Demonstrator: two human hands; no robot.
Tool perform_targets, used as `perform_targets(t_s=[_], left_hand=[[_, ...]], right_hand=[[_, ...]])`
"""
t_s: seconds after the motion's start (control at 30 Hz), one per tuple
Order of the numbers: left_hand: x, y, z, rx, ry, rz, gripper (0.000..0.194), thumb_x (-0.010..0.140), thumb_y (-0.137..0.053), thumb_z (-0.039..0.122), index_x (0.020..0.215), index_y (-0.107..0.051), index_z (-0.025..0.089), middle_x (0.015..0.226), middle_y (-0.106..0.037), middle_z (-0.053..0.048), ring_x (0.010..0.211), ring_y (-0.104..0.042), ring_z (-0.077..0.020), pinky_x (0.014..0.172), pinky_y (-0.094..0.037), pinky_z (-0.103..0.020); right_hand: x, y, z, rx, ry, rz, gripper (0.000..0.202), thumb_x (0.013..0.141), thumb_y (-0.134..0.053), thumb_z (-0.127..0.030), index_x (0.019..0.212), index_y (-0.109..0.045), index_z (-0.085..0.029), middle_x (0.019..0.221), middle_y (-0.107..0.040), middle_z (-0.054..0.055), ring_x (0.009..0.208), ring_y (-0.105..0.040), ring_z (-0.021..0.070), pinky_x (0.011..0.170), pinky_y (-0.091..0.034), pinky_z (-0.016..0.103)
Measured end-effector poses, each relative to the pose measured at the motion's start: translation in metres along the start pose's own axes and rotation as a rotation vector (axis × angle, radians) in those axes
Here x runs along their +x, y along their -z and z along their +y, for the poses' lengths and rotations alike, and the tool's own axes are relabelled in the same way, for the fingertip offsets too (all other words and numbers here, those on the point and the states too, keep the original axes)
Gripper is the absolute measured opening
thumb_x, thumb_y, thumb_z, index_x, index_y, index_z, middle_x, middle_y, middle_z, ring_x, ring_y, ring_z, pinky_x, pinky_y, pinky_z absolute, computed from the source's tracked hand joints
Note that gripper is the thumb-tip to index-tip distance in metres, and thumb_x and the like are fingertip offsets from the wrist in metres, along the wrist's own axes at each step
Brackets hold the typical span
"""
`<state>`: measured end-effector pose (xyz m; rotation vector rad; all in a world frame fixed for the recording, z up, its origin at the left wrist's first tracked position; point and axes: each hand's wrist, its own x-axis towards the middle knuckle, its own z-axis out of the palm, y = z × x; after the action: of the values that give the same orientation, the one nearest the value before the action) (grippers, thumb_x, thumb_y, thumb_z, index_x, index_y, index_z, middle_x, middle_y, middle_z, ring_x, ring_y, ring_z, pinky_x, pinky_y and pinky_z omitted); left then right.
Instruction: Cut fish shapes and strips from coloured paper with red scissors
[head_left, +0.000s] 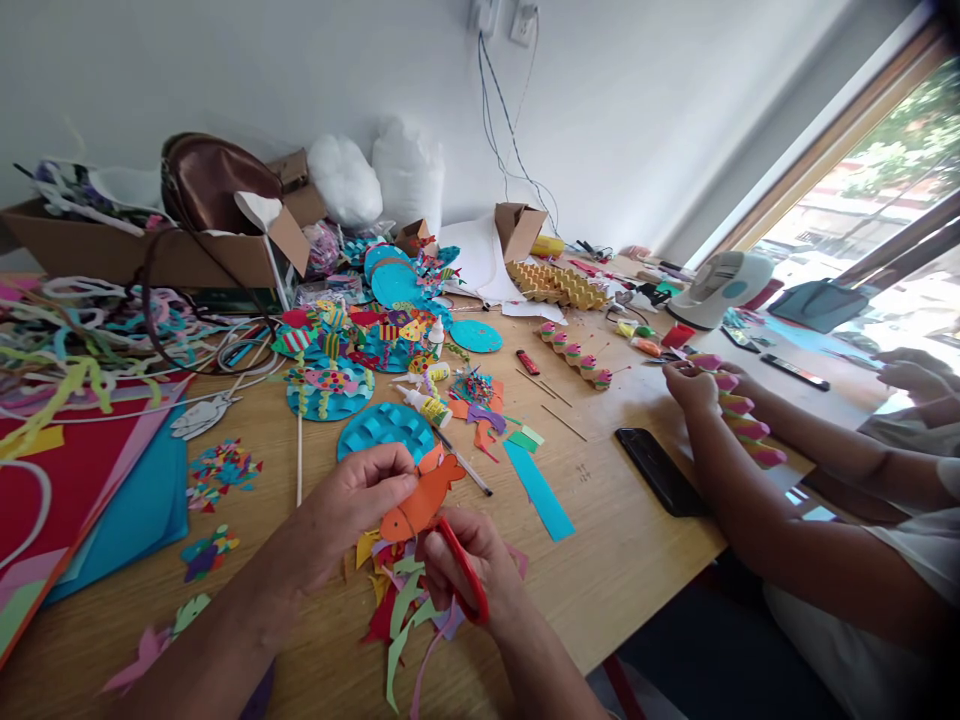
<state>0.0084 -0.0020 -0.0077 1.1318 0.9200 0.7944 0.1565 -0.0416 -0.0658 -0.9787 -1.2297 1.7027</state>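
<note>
An orange paper fish (424,500) is pinched between the thumb and fingers of my left hand (367,495), near the middle of the view. Just below and to its right, my right hand (476,565) is closed on red-handled scissors (463,572). The scissor blades are mostly hidden behind the fingers and the paper. Colourful paper scraps (405,605) lie on the table under both hands. Beyond the fish is a blue scalloped disc (384,432), and a pen (469,468) rests to its right.
Decorated fish pieces (330,375), glue bottles (429,407) and a blue paper strip (541,490) lie ahead. Coloured sheets (135,510) cover the left side. At right are a black phone (660,470) and a person's hands holding a pink-and-green strip (742,405).
</note>
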Motion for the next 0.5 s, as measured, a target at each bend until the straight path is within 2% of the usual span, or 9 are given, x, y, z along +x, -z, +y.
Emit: perform_targets(t_s=[0.23, 0.5], left_hand=[[-0.0001, 0.0012, 0.0033, 0.046, 0.044, 0.007, 0.012, 0.067, -0.055, 0.027, 0.061, -0.050, 0.019, 0.058, -0.049, 0.005, 0.054, -0.045, -0.0111, 0.053, -0.035, -0.023], [0.0008, -0.0012, -0.0013, 0.036, -0.009, 0.034, 0.012, 0.070, -0.055, 0.028, 0.064, -0.053, 0.019, 0.060, -0.049, 0.005, 0.055, -0.044, -0.0100, 0.053, -0.035, -0.021]], right_hand=[[-0.0033, 0.0053, -0.0027, -0.123, -0.017, 0.010, 0.040, 0.071, -0.057, -0.053, 0.061, -0.047, -0.016, 0.041, -0.045, -0.006, 0.031, -0.040, 0.0040, 0.032, -0.029, 0.014], [-0.0032, 0.0064, -0.0047, -0.121, -0.035, 0.050, 0.040, 0.070, -0.058, -0.053, 0.060, -0.045, -0.017, 0.042, -0.044, -0.007, 0.032, -0.038, 0.0038, 0.032, -0.030, 0.014]])
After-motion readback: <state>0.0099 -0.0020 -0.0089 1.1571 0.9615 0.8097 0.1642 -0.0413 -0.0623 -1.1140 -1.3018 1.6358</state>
